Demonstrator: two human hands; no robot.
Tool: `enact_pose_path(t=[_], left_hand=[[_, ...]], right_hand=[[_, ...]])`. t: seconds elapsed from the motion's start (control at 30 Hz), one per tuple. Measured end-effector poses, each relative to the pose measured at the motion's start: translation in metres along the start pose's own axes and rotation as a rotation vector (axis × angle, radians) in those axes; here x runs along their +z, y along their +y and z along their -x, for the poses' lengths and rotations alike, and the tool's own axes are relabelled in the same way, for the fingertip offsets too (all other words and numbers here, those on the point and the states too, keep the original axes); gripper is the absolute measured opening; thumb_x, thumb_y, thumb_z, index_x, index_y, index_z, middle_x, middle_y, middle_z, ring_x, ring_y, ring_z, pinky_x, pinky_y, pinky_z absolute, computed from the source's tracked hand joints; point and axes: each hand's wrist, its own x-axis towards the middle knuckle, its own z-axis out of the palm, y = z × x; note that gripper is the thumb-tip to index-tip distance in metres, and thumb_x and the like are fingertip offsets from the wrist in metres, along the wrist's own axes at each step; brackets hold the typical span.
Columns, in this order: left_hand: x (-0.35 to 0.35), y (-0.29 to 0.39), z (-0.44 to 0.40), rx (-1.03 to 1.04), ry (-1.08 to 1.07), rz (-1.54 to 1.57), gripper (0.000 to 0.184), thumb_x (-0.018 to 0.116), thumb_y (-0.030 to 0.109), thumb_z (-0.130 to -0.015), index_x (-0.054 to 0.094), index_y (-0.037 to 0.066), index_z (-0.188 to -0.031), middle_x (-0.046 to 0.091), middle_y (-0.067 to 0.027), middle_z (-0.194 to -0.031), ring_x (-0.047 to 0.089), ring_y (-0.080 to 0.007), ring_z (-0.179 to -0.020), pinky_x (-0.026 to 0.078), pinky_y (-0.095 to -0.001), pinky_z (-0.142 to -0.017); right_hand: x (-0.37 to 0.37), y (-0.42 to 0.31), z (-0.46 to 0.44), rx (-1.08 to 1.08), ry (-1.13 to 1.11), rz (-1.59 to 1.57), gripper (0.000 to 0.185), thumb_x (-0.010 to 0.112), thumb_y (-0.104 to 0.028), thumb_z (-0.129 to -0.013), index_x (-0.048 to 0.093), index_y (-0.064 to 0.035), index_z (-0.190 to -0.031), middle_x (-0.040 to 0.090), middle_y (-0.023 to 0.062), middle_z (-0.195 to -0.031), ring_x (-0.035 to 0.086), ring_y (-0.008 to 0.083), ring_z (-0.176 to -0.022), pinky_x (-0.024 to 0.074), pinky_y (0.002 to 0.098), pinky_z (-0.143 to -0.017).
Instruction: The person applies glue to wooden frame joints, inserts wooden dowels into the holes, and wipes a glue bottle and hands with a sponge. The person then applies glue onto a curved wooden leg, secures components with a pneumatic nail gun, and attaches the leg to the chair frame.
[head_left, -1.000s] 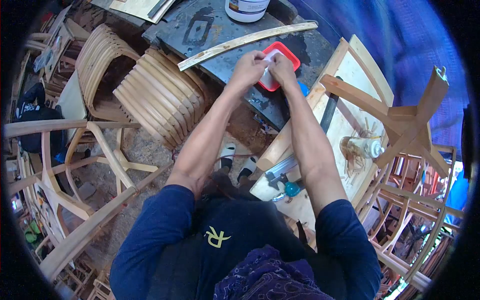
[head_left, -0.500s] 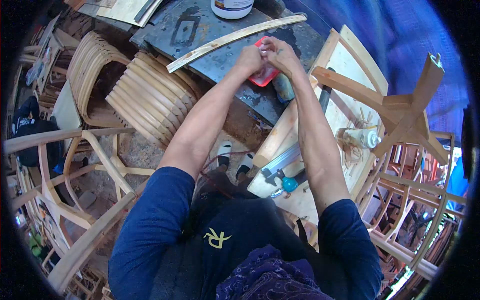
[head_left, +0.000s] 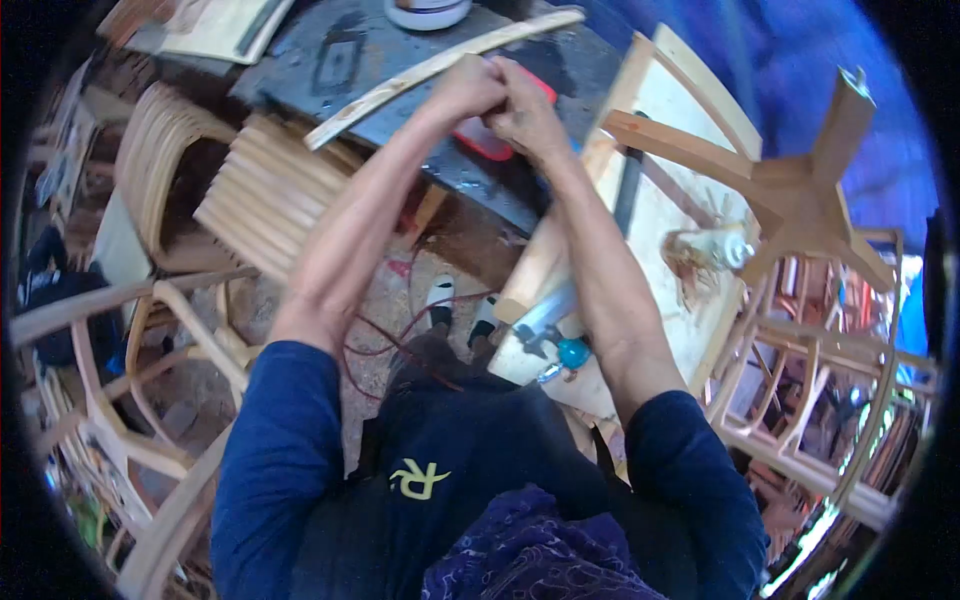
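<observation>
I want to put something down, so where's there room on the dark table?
The dark table looks bare between the pale board, curved strip and white bucket. It's crowded around the red tray, left hand and right hand.

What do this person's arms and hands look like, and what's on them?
The left hand and right hand wear no gloves. The forearms are bare too, below dark blue sleeves ending near the elbows. There's a yellow mark on the chest.
</observation>
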Motion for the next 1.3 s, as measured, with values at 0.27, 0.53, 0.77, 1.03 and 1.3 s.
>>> enact_pose_path(t=[0.27,0.53,0.77,1.03,1.3], left_hand=[[-0.020,-0.004,0.034,0.769,0.144,-0.166,0.046,0.075,0.008,-0.084,0.068,0.008,-0.129,0.072,-0.0170,-0.119,0.071,-0.0334,-0.107,0.055,-0.0395,-0.096],[0.007,0.018,0.046,0.626,0.216,-0.182,0.057,0.081,0.006,-0.077,0.057,0.005,-0.129,0.068,-0.0196,-0.111,0.068,-0.0358,-0.105,0.053,-0.0421,-0.091],[-0.011,0.019,0.046,0.237,-0.368,0.054,0.020,0.074,0.013,-0.084,0.072,-0.001,-0.099,0.073,-0.0050,-0.083,0.068,-0.0138,-0.075,0.054,-0.0296,-0.070],[0.005,0.058,0.104,0.248,-0.027,0.052,0.023,0.063,0.014,-0.102,0.073,-0.001,-0.117,0.075,-0.0048,-0.096,0.069,-0.0103,-0.088,0.053,-0.0244,-0.075],[0.081,0.129,0.173,0.411,-0.023,0.215,0.020,0.072,0.010,-0.097,0.074,0.000,-0.115,0.073,-0.0029,-0.093,0.066,-0.0076,-0.082,0.049,-0.0216,-0.072]], right_hand=[[-0.028,0.000,0.003,0.669,-0.158,-0.559,0.018,0.074,-0.009,-0.083,0.075,-0.0013,-0.099,0.075,0.0140,-0.098,0.072,0.0204,-0.092,0.0582,0.0358,-0.087],[-0.027,-0.049,0.003,0.580,0.014,-0.381,0.018,0.057,-0.011,-0.093,0.066,0.0048,-0.093,0.071,0.0216,-0.081,0.074,0.0295,-0.081,0.0566,0.0450,-0.070],[-0.088,-0.095,0.061,-0.108,-0.187,0.145,0.025,0.067,-0.008,-0.088,0.071,-0.0061,-0.112,0.072,0.0171,-0.102,0.068,0.0390,-0.099,0.0547,0.0455,-0.087],[-0.184,-0.131,0.212,-0.181,0.185,0.117,0.029,0.071,-0.013,-0.089,0.072,-0.0061,-0.117,0.072,0.0142,-0.108,0.068,0.0332,-0.103,0.0543,0.0412,-0.091],[-0.263,-0.179,0.411,0.245,0.381,0.053,0.029,0.070,-0.013,-0.092,0.072,-0.0015,-0.119,0.076,0.0128,-0.110,0.071,0.0213,-0.097,0.0559,0.0343,-0.088]])
